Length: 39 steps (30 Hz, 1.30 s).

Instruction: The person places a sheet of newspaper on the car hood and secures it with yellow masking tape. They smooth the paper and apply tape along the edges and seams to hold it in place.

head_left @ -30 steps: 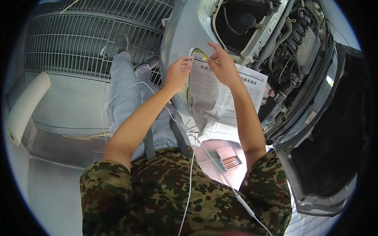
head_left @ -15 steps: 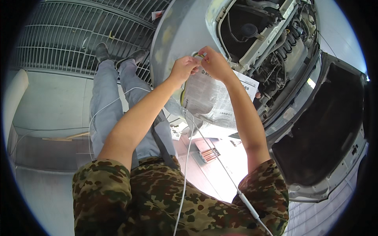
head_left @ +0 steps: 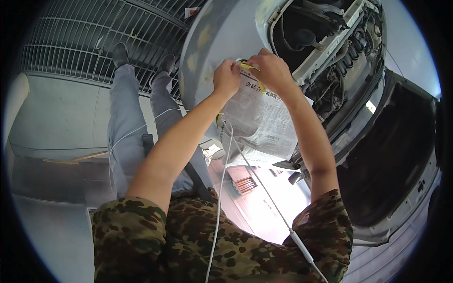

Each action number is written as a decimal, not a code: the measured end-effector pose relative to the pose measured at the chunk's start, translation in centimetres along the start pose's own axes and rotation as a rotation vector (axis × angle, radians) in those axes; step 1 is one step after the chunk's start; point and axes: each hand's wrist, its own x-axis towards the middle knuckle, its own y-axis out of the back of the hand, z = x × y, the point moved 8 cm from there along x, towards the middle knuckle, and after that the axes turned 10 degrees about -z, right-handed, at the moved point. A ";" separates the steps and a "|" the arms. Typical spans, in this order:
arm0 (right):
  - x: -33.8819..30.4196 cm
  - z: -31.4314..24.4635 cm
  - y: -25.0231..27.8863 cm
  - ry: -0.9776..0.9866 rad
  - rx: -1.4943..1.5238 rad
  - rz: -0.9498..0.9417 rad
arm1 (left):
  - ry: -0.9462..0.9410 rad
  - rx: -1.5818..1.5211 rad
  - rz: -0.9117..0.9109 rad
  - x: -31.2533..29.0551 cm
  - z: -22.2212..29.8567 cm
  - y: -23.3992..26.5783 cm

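A sheet of newspaper [head_left: 257,115] hangs against the front side of a grey, partly primed car body [head_left: 222,35]. Along its top edge runs a strip of yellow masking tape [head_left: 249,66], and part of it dangles below my fingers. My left hand [head_left: 227,78] is closed in a pinch at the tape's left end, by the paper's upper corner. To its right, my right hand [head_left: 272,70] is bent over the strip, its fingers closed on it. The fingertips of both hands are partly hidden.
To the right lies the open engine bay [head_left: 347,61], with a dark-lined hood panel [head_left: 387,155] beyond it. A white cable [head_left: 220,207] crosses in front of my body. Floor grating [head_left: 80,42] is at the upper left, with a wooden strip [head_left: 71,161] lower down.
My hands have moved apart a little, the right one shifting rightward. More yellow tape now shows between and below them. The newspaper's printed face is more exposed.
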 end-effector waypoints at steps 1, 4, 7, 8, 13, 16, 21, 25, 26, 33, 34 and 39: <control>-0.1 0.1 0.3 0.037 -0.036 -0.008 | -0.004 0.003 0.061 -0.2 0.1 0.0; -0.9 1.0 1.0 0.031 -0.126 0.012 | -0.058 0.045 0.194 -0.5 0.9 0.0; -1.5 1.1 1.5 0.113 0.020 0.094 | -0.054 -0.070 0.233 -1.3 0.5 0.2; -1.4 1.1 1.9 0.150 0.104 0.121 | -0.022 -0.130 0.214 -1.1 0.0 0.6; -0.4 0.6 1.9 0.235 0.202 0.169 | 0.008 -0.429 -0.002 -0.8 -0.7 0.6; 0.2 0.6 1.2 0.198 0.164 0.132 | 0.005 -0.527 -0.053 -0.6 -0.3 0.3; 0.6 0.6 0.6 0.175 0.091 0.133 | -0.032 -0.585 -0.094 -0.3 0.1 -0.2; 0.9 0.4 0.5 0.184 0.066 0.147 | -0.071 -0.488 -0.116 -0.1 0.2 -0.4; 0.9 0.4 0.5 0.180 0.068 0.147 | -0.037 -0.455 -0.128 0.0 0.0 -0.5; 0.9 0.5 0.6 0.197 0.110 0.137 | -0.018 -0.487 -0.078 0.2 0.3 -0.5; 0.9 0.5 0.6 0.198 0.112 0.137 | -0.028 -0.471 -0.066 0.3 0.4 -0.4; 1.0 0.6 0.6 0.201 0.096 0.138 | -0.002 -0.404 -0.020 0.4 0.2 0.0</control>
